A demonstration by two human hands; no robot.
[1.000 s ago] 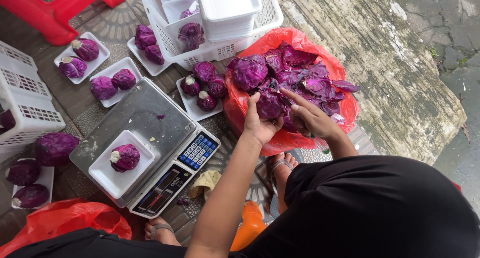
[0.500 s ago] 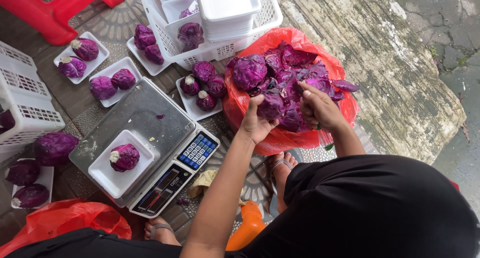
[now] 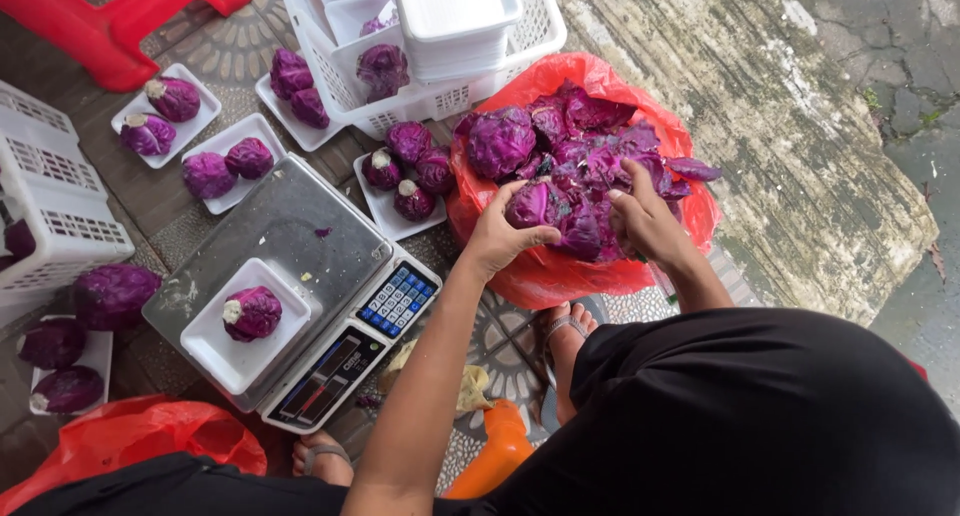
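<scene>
My digital scale (image 3: 300,276) sits on the tiled floor (image 3: 500,326), carrying a white foam tray (image 3: 240,326) with one small purple cabbage (image 3: 252,312). More trays of cabbages lie around it. Beyond stand a white plastic basket (image 3: 430,86) stacked with trays and a red stool (image 3: 130,21). A concrete kerb (image 3: 760,126) runs alongside.

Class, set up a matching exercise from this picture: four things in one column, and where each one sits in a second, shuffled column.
Things:
1. small purple cabbage head
2. heap of purple cabbage leaves
3. stack of white foam trays
4. left hand

Places:
A. inside the white plastic basket
B. on a white tray on the grey weighing scale
C. gripping a cabbage piece at the bag's edge
D. in the red plastic bag

Pairs: 1-B, 2-D, 3-A, 4-C
</scene>
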